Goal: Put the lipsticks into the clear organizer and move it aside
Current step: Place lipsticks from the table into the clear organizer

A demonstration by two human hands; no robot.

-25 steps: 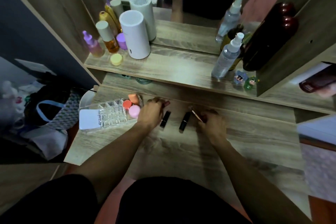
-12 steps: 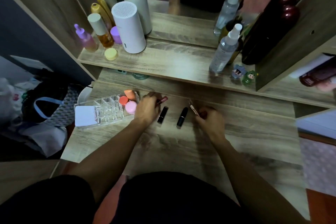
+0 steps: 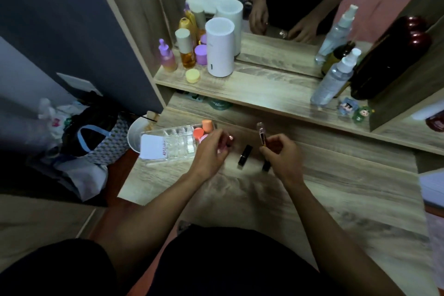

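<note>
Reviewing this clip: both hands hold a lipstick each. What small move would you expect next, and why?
Probably the left hand carries its rose-tipped lipstick leftward and drops it into a slot of the clear organizer. That hand is right beside the organizer, whose grid cells look empty. The right hand holds a slim tube farther away, and two black lipsticks lie on the table.

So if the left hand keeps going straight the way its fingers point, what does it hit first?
Probably the pink and orange sponges at the near end of the clear organizer; the left hand, holding a lipstick, sits right beside them, though depth is unclear.
</note>
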